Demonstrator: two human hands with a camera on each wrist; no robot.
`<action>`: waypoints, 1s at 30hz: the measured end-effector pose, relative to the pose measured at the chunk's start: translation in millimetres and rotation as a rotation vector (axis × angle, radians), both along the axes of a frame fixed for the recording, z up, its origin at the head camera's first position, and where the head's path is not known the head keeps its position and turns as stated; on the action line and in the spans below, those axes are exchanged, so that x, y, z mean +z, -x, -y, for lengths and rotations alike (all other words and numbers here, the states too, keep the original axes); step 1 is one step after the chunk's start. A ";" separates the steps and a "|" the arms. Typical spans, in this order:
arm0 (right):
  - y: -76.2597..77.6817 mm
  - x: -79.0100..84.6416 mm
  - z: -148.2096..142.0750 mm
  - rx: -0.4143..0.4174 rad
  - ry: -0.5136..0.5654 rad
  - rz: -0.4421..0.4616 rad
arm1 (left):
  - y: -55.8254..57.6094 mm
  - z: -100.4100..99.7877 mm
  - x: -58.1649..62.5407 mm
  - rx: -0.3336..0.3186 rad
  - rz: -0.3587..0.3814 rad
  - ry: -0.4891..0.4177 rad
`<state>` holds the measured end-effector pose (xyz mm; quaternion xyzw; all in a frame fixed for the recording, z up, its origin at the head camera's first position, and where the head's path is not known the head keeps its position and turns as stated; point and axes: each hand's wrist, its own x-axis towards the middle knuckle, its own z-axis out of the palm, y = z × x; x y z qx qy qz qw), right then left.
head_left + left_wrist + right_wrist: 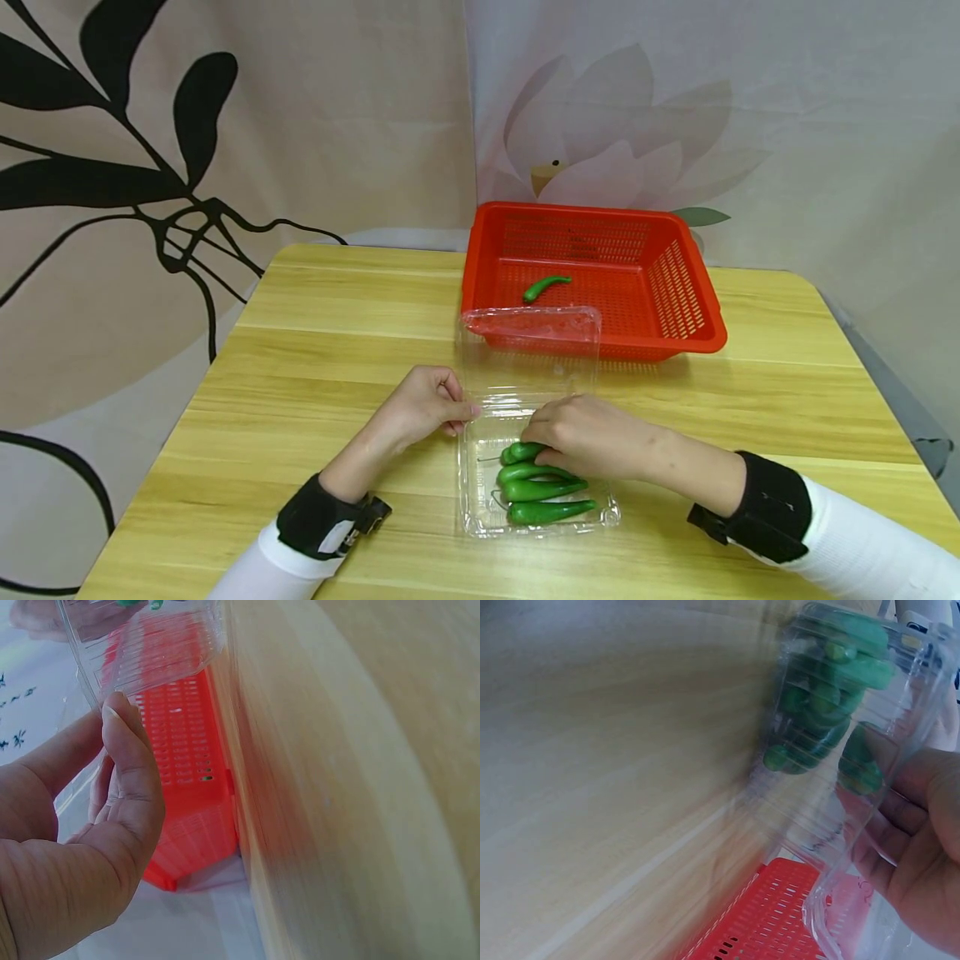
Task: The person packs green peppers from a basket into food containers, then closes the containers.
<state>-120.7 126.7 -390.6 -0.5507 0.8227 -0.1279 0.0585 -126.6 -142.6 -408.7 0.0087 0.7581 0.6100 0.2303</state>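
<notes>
A clear plastic clamshell box (467, 508) lies unfolded on the table, its lid (528, 367) raised toward the back. Several green chili peppers (551, 511) lie crosswise in the base. At the box's left edge, near the hinge, my left hand (423, 408) pinches the rim between thumb and finger; the left wrist view shows this grip on the plastic (161, 660). My right hand (592, 437) reaches down into the base, its fingers round a green chili pepper (860, 761) seen through the clear wall. The fingertips are partly hidden in the head view.
Behind the box stands a red perforated basket (675, 343), with one green chili pepper (546, 287) in it. The lid overlaps the basket's front rim in the head view. A patterned cloth (360, 108) hangs behind the wooden table (337, 333).
</notes>
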 end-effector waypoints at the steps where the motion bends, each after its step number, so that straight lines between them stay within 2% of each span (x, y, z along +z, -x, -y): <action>1: -0.1 -0.2 0.1 0.001 -0.001 -0.002 | 0.0 0.1 0.0 0.001 0.000 0.000; 20: -0.6 0.4 0.3 0.002 0.006 -0.003 | -0.4 0.3 1.1 0.001 0.009 -0.005; 26: 1.5 11.9 -1.3 0.021 0.076 -0.035 | -0.5 -0.2 1.0 0.005 0.015 0.005; 30: 5.4 30.1 -3.2 0.016 0.159 -0.081 | -0.2 -0.4 1.3 0.005 0.016 0.012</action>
